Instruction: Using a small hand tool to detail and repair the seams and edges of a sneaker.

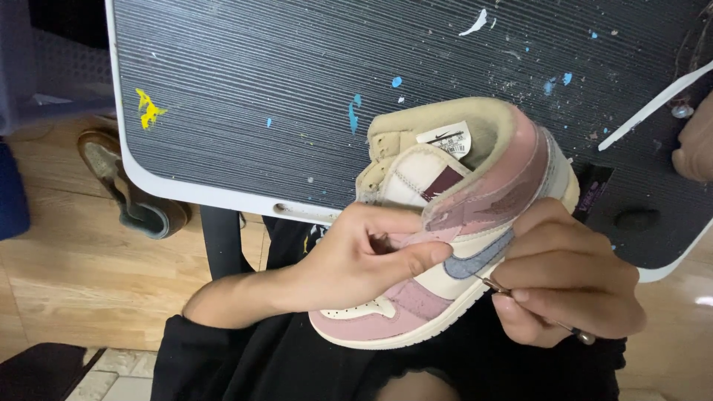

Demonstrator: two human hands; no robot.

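My left hand (364, 256) grips a small high-top sneaker (453, 200) in cream, pink and mauve, with a blue-grey swoosh shape on its side. The thumb presses on the pink side panel, which is covered with clear tape or film. My right hand (568, 275) pinches a thin metal tool (535, 308), its tip touching the shoe's side near the blue-grey shape. The shoe is held tilted above my lap, at the edge of a dark ribbed table (297, 96).
The table top carries blue, yellow and white paint specks. A white strip (653, 104) lies at its right, next to another person's hand (698, 145). A worn shoe (130, 189) lies on the wooden floor at left. Black clothing covers my lap.
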